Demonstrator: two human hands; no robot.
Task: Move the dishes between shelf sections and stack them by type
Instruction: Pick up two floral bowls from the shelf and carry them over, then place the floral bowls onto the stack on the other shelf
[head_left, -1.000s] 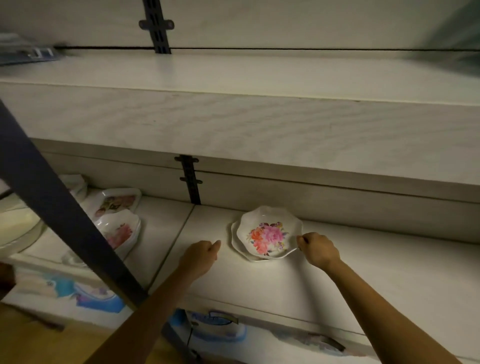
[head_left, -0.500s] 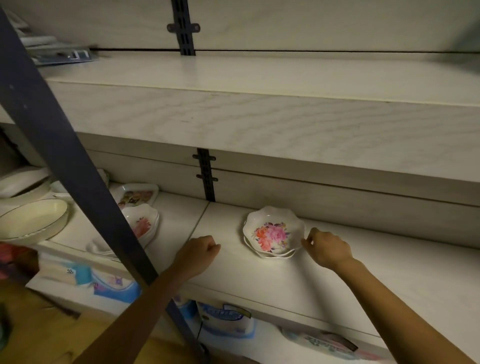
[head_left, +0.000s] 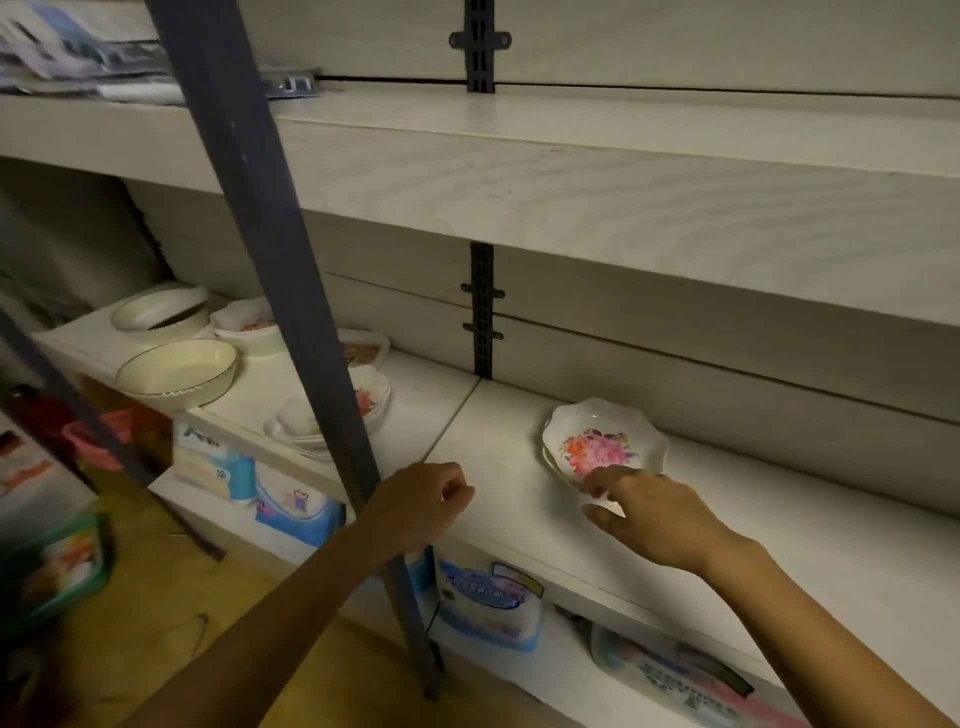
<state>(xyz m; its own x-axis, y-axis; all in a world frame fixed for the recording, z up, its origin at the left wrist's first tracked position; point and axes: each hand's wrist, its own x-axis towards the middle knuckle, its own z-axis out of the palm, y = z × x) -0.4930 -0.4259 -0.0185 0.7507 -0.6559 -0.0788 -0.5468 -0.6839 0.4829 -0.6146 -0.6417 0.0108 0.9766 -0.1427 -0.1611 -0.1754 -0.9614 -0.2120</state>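
Now your right hand (head_left: 657, 512) reaches over the middle shelf (head_left: 779, 499), fingers spread and loose, its index fingertip touching the near rim of the floral dish (head_left: 605, 444). That scalloped white dish, printed with pink and orange flowers, sits as the top of a small stack in the right shelf section, toward the back edge and just right of the seam between sections; at least one more dish shows beneath it, though the exact count cannot be told. Your left hand (head_left: 426, 501) is curled into a loose fist holding nothing, at the front edge of the same shelf near the seam, well apart from the floral stack and just beside the dark diagonal brace (head_left: 270, 291) that crosses the view.

Left of the seam, the other section carries the rest of the dishes. Two cream oval bowls stand toward the far left: one (head_left: 179, 371) near the front edge, upright and empty, the other (head_left: 161, 312) behind it at the back edge. Beside that rear bowl is a white flower-printed dish (head_left: 244, 325). A patterned plate (head_left: 363, 351) lies near the back, partly hidden by the brace. A low stack of floral scalloped dishes (head_left: 332, 415) rests near the front edge, also cut by the brace, so its number cannot be told.

Below, on the lowest shelf, packs of tissue (head_left: 485, 605) lie in blue and white wrappers.
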